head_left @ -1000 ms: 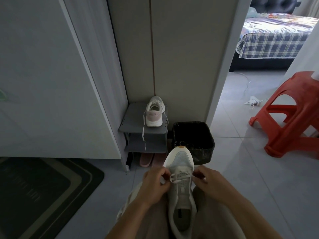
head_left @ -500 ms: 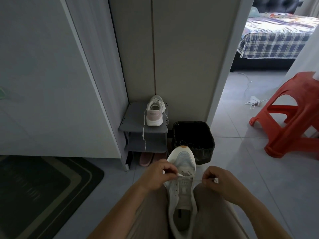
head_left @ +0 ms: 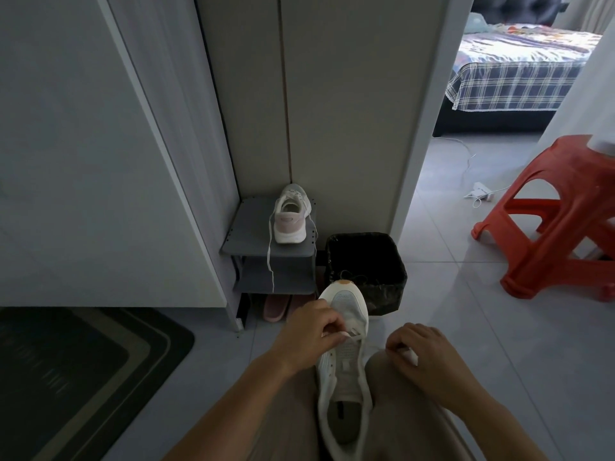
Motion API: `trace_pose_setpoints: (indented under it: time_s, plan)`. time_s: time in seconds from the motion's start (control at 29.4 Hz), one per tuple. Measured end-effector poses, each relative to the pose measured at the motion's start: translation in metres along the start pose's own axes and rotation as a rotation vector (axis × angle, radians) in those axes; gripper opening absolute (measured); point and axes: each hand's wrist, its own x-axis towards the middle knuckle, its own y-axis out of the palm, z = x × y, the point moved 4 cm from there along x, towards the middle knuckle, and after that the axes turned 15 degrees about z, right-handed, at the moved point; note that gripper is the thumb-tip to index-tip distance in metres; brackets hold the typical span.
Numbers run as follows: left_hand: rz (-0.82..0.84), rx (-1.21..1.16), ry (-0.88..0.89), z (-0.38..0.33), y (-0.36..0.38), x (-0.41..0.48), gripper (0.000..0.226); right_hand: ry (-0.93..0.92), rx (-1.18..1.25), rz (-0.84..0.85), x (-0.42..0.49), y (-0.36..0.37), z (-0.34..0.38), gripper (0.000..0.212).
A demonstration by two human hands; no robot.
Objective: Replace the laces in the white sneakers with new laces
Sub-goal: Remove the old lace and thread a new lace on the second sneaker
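Lace (head_left: 347, 334) drawn sideways out of the white sneaker (head_left: 346, 371) held between the knees.
The left hand (head_left: 309, 331) pinches it in its fingers (head_left: 332, 327) at the sneaker's front eyelets. The right hand (head_left: 422, 354), lately against the sneaker, now grips the lace end to its right, so one crossing seems threaded. Which eyelet is hidden; old or new lace, unclear.
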Motion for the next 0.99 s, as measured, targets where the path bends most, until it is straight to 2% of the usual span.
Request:
trace_pose_setpoints:
  time_s: [0.07, 0.17, 0.31, 0.37, 0.48, 0.54, 0.61, 0.75, 0.85, 0.92, 0.99]
  plan:
    - [-0.042, -0.012, 0.024, 0.000, 0.001, -0.003, 0.013, 0.042, 0.083, 0.093, 0.003, 0.007, 0.000, 0.013]
    - [-0.072, -0.057, 0.038, 0.003, 0.001, -0.007, 0.010, 0.053, 0.236, 0.096, 0.015, 0.008, 0.009, 0.020]
    - [-0.038, -0.037, 0.024, 0.004, 0.000, -0.007, 0.011, 0.102, 0.309, 0.108, 0.024, 0.007, 0.014, 0.002]
    - [-0.016, -0.053, 0.002, 0.005, 0.001, -0.006, 0.013, 0.095, 0.294, 0.090, 0.022, 0.006, 0.013, 0.005]
    - [0.004, -0.088, -0.045, 0.006, 0.002, -0.004, 0.014, 0.026, 0.074, -0.025, 0.015, 0.008, 0.011, 0.012]
    - [0.023, -0.091, -0.078, 0.006, 0.003, -0.002, 0.016, 0.010, 0.038, -0.055, 0.012, 0.012, 0.009, 0.017]
    - [0.054, -0.064, -0.098, 0.004, 0.004, 0.001, 0.017, 0.051, 0.124, -0.007, 0.011, 0.013, 0.008, 0.013]
    - [0.111, 0.010, -0.154, -0.001, 0.005, 0.006, 0.019, 0.167, 0.448, 0.166, 0.014, 0.008, 0.002, 0.020]
    - [0.129, 0.035, -0.162, -0.002, 0.004, 0.008, 0.018, 0.197, 0.496, 0.261, 0.015, 0.003, -0.001, 0.016]
    - [0.080, -0.061, -0.141, 0.003, -0.001, 0.004, 0.015, 0.199, 0.489, 0.263, 0.015, 0.002, -0.001, 0.016]
    - [-0.069, -0.233, -0.163, 0.017, -0.011, -0.005, 0.011, 0.192, 0.483, 0.242, 0.016, 0.003, 0.001, 0.014]
